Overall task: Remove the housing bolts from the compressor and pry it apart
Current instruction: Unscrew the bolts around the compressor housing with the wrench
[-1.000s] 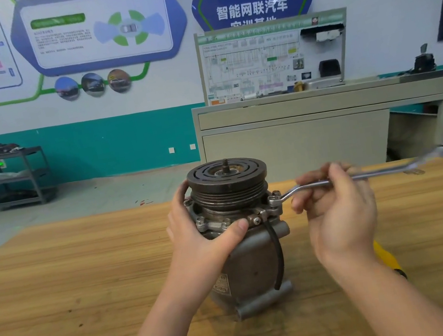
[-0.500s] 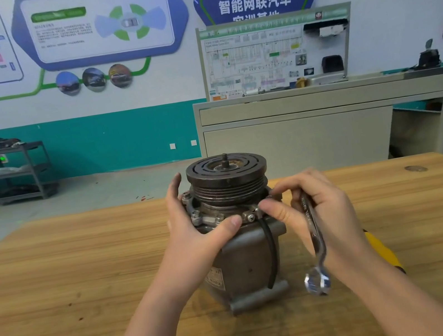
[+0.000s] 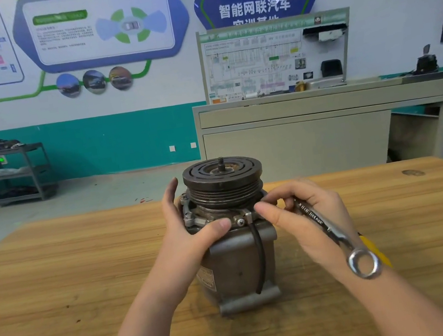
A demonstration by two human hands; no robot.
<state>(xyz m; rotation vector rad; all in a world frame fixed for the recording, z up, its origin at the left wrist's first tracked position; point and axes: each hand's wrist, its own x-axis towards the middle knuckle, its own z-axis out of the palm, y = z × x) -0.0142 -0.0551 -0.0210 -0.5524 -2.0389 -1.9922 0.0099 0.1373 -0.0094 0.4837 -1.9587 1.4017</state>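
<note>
Two hands work on one grey cast-metal compressor (image 3: 237,262), which stands upright on the wooden bench top (image 3: 58,283) with its dark grooved pulley (image 3: 223,182) uppermost. The left hand (image 3: 192,231) wraps the housing flange: the thumb presses the front edge just beside a cross-head screw (image 3: 240,222), and the other fingers curve round the far side below the pulley. This grip appears intended to stop the body from turning or tipping while a fastener is worked.

On the right hand (image 3: 305,221), thumb and forefinger are closed to a pinch at the flange rim, directly right of that screw. A housing bolt is probably being spun out by hand there, but the bolt itself is hidden between the fingertips. The remaining fingers curl round the shank of a steel ring spanner (image 3: 334,237), parked along the palm with its ring end hanging near the wrist, so the tool stays ready.

One bolt head (image 3: 188,217) on the flange, beside the left fingers, is seated; removal is judged incomplete. A yellow handle (image 3: 374,247) shows behind the right wrist.
</note>
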